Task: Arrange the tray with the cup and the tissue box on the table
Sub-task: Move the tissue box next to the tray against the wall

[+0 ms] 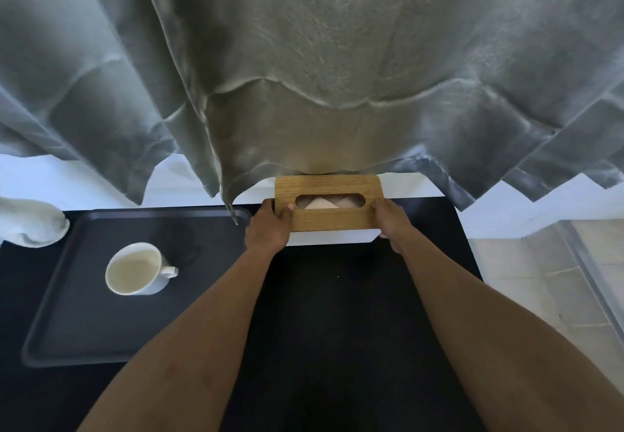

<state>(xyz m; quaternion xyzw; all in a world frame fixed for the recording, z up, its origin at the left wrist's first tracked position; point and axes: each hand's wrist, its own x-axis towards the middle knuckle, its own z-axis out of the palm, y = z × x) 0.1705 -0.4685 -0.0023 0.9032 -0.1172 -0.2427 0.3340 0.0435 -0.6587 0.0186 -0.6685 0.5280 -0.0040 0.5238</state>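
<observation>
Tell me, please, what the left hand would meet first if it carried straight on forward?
Probably the curtain hanging just behind the tissue box that the left hand grips; depth is unclear.

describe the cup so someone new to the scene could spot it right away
Start at the black table and look to its left side, where a dark tray lies. The cup stands on it: the only white, round thing there, handle pointing right.

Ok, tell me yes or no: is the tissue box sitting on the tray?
No, the tissue box is off the tray, to its right at the table's far edge, with both hands gripping its ends.
</observation>
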